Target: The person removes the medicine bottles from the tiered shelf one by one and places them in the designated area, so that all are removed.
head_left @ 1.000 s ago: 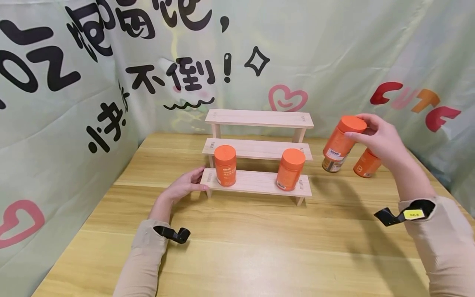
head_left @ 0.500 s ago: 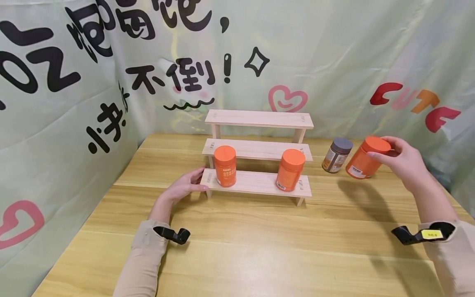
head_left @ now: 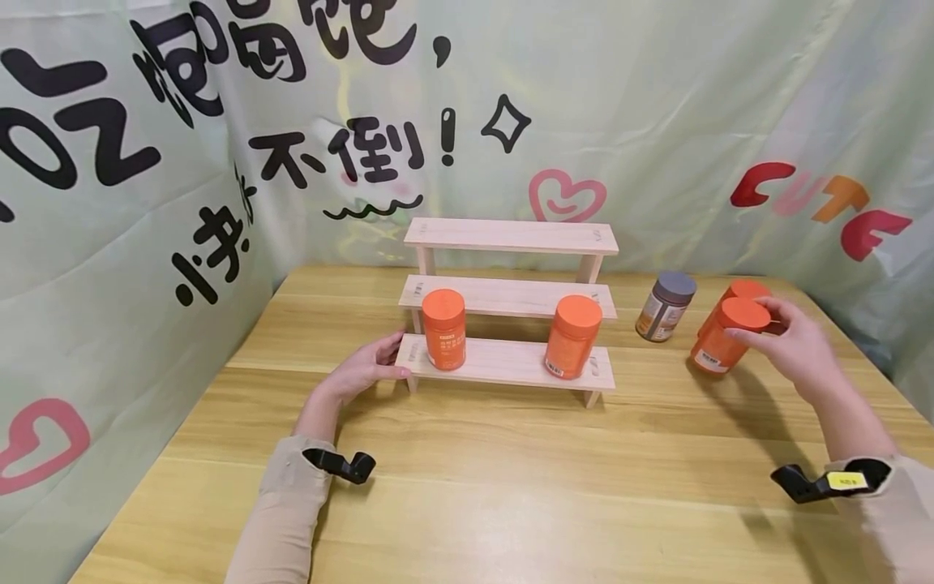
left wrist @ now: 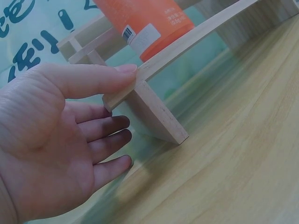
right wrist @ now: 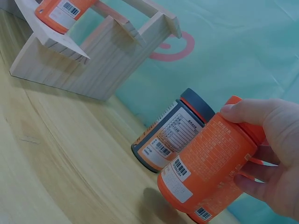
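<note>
Within right hand (head_left: 801, 347), one orange jar (head_left: 722, 342)

In the head view, I receive bright, even light. Glare on the table (head_left: 525, 499) sits at 6 o'clock; the right hand (head_left: 799, 349) casts a soft shadow toward 4 o'clock. Lettering (head_left: 109, 150) at 10 o'clock appears stretched. Both wrist views read dimmer, blue-green; small print on the orange jar (right wrist: 205, 161) is soft.
</note>
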`<state>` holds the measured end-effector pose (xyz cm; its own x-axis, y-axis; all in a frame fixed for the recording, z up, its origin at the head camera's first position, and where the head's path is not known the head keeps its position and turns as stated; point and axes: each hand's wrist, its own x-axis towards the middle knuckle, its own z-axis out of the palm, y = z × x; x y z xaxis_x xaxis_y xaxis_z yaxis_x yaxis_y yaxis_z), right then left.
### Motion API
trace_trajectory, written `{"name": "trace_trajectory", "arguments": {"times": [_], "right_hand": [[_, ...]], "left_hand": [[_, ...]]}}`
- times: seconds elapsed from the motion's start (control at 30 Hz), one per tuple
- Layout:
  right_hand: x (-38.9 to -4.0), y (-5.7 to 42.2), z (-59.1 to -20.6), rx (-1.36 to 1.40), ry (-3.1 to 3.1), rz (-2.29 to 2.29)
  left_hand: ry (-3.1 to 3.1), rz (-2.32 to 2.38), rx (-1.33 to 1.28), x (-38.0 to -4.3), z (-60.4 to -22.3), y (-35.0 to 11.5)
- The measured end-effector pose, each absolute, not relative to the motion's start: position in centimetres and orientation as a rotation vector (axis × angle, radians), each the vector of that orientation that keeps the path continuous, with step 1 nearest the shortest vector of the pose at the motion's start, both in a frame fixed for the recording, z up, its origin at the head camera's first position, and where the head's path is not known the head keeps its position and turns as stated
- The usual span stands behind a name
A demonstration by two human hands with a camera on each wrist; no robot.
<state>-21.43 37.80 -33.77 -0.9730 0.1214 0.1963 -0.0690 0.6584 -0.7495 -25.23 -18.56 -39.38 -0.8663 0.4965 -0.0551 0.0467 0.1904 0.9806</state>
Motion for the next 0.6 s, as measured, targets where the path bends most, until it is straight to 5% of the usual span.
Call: {"name": "trace_trajectory", "arguments": {"times": [0.6], "right_hand": [[-21.48, 37.23, -34.64, -0.061, -2.701, 1.166]], "left_hand": [[2.118, 1.717, 0.503, -25.11, -39.35, -18.5]]}}
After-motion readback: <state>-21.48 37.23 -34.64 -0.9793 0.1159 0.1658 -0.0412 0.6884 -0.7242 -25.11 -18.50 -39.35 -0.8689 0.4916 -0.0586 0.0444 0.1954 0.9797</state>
